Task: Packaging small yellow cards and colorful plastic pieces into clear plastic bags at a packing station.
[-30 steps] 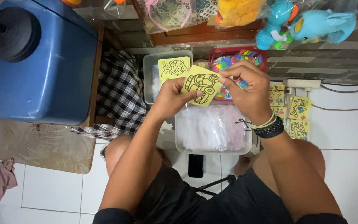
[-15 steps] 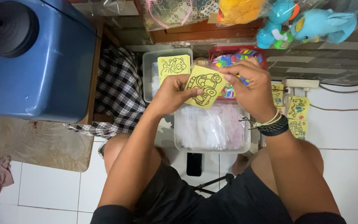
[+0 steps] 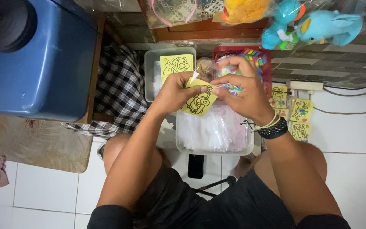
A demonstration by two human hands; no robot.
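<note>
The person sits over a white tiled floor [image 3: 352,140], knees apart, and holds a small yellow square card with a black outline drawing [image 3: 200,101] up between both hands. The left hand [image 3: 175,91] is closed on the card's left edge, thumb across the front and fingers curled behind. The right hand [image 3: 240,91] pinches the card's upper right corner between thumb and forefinger, while its other fingers bend loosely above; a black woven bracelet and a white band [image 3: 272,127] sit on that wrist. The card is tilted, one corner pointing down, and hangs just above a clear plastic tub filled with thin transparent bags [image 3: 214,131] that rests between the person's knees.

Behind the hands stands a grey plastic tray [image 3: 151,72] with another yellow outline card [image 3: 175,64] propped in it. Just beside it, on the right, is a red basket of small multicoloured pieces [image 3: 255,59], partly hidden by the right hand. More yellow cards with coloured drawings [image 3: 295,112] lie on the floor near the right wrist. A black and white checked cloth [image 3: 117,91] hangs to the left of the tray, next to a large blue plastic container [image 3: 39,59]. Light blue plush toys in clear wrapping [image 3: 314,25] hang along the top edge. A dark phone [image 3: 195,166] lies on the floor under the tub's near rim.
</note>
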